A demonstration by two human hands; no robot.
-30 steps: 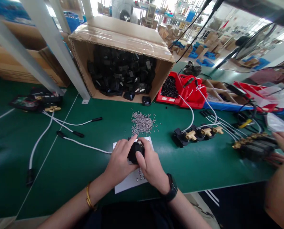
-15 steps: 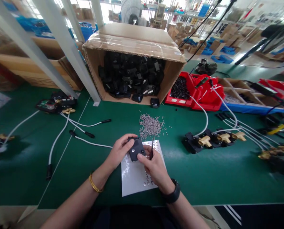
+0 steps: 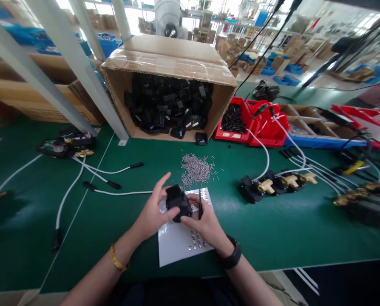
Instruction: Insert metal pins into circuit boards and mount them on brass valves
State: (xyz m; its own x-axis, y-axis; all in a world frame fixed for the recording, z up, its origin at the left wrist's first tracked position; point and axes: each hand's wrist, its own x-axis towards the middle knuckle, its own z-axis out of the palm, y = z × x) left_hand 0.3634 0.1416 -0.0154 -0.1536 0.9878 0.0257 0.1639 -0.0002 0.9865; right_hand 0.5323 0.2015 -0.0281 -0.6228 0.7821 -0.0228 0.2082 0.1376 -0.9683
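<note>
Both of my hands hold a small black plastic block [image 3: 177, 204] just above a white sheet [image 3: 180, 238] on the green bench. My left hand [image 3: 153, 210] grips the block from the left, thumb on its front and index finger raised. My right hand [image 3: 202, 219] pinches the block's lower right corner and also carries thin black tweezers [image 3: 200, 204] that stand upright between its fingers. Small round silver dots [image 3: 196, 242] lie on the sheet below my right hand. A heap of small metal pins [image 3: 194, 168] lies just beyond the sheet.
A cardboard box [image 3: 171, 63] on its side, full of black parts, stands behind the pins. Red bins [image 3: 241, 123] sit to its right. Brass-fitted black assemblies with white cables [image 3: 273, 185] lie to the right, more white cables [image 3: 107, 172] to the left. A white post [image 3: 81, 68] slants at back left.
The black block has been turned and tilted in my hands, and my left index finger has lifted off it. The co-worker's hand seen a second ago at the right edge is out of view.
</note>
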